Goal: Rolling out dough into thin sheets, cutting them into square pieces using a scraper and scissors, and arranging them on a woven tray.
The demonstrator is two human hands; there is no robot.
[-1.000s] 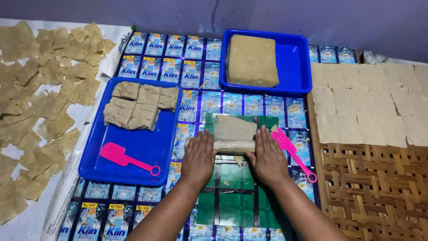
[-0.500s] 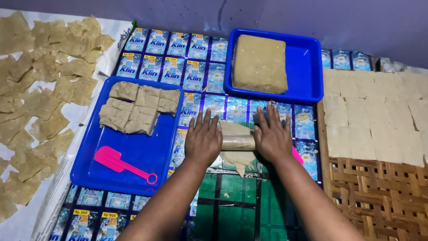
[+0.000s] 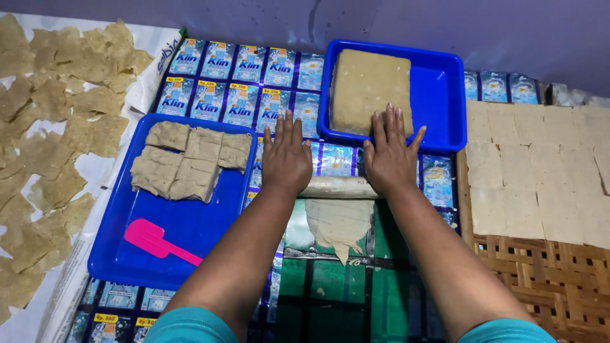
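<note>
— How are the hands placed, and where is the dough?

— Both the left hand [image 3: 287, 159] and the right hand [image 3: 389, 157] are laid flat, fingers stretched out and slightly spread, nothing gripped; the palms are pressed on a pale rolling pin [image 3: 338, 187] lying crosswise on the mat [image 3: 267, 70] of blue sachets. The thin dough sheet [image 3: 338, 223] is spread just on the near side of the pin, over a green patch of the mat.

— What could go wrong?

— The sheet looks ragged at its near edge, so tearing could be caused by uneven pressure. The right fingertips are already reaching over the near rim of the far blue tray [image 3: 438, 95], and the dough block [image 3: 370, 89] inside may be knocked if the pin is pushed further.

— And around it?

— At the left edge, a second blue tray [image 3: 121, 254] holds cut dough pieces [image 3: 187, 162] and a pink scraper [image 3: 155, 240]. Flattened squares [image 3: 534, 171] are laid on a woven rack [image 3: 546, 286] at the right; whether they are touching one another cannot be told.
</note>
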